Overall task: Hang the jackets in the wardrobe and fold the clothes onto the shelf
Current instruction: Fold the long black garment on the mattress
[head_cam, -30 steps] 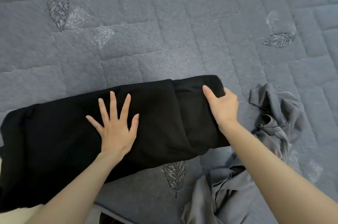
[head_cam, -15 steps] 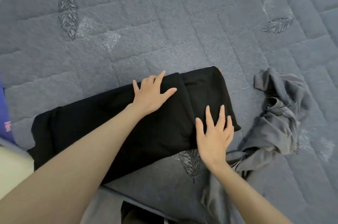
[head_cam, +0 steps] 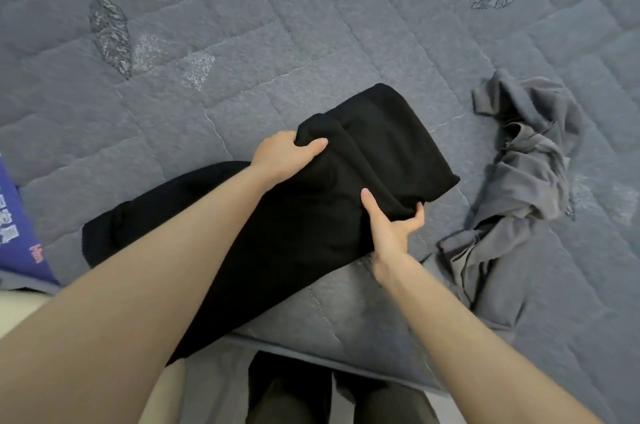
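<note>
A black garment (head_cam: 381,150) lies partly folded on the grey quilted bed (head_cam: 311,25), its right end doubled over. My left hand (head_cam: 284,155) grips the far edge of the fold with the fabric bunched in its fingers. My right hand (head_cam: 393,228) grips the near edge of the same fold, thumb on top. The garment's left part stretches toward the bed's near left edge, partly hidden under my left forearm.
A crumpled grey garment (head_cam: 519,188) lies to the right of the black one, close to my right hand. A blue printed cloth (head_cam: 17,226) shows at the left edge. The bed's near edge runs along the bottom, with my dark-trousered legs (head_cam: 294,392) below it.
Both hands went from lying flat on the black garment to gripping its folded right part. The left hand moved right, and the fabric is bunched and lifted there.
</note>
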Action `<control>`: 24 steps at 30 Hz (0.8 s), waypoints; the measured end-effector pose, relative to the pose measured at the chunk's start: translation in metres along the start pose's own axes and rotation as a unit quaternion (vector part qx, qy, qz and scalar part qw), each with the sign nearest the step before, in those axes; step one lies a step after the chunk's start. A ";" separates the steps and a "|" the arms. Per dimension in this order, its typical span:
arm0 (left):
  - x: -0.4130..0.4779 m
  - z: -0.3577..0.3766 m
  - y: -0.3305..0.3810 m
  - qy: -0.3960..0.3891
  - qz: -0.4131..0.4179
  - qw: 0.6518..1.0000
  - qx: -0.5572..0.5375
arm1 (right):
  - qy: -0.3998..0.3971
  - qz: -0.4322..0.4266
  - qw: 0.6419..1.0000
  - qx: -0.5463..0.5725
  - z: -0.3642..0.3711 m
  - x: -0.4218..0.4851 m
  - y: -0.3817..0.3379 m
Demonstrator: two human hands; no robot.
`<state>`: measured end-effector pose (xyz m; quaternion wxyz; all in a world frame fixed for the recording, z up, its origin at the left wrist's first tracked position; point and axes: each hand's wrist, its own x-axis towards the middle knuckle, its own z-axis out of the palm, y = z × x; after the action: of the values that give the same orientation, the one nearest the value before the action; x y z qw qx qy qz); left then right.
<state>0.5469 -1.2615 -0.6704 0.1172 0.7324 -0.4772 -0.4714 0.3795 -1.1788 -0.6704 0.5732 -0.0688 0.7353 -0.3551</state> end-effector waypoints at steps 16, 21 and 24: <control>-0.109 -0.135 0.158 0.087 0.124 0.916 -0.372 | -0.149 -0.320 0.935 -0.031 -0.004 -0.113 -0.242; -0.137 -0.156 0.211 0.099 0.161 0.901 -0.392 | -0.144 -0.478 0.865 -0.047 -0.014 -0.157 -0.295; -0.143 -0.143 0.202 0.110 0.128 0.915 -0.367 | -0.141 -0.507 0.847 -0.068 -0.021 -0.156 -0.280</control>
<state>0.5287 -1.2898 -0.3864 0.4892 0.6174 -0.3443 -0.5109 0.3271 -1.2971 -0.3761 0.4047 -0.5205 0.5317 -0.5316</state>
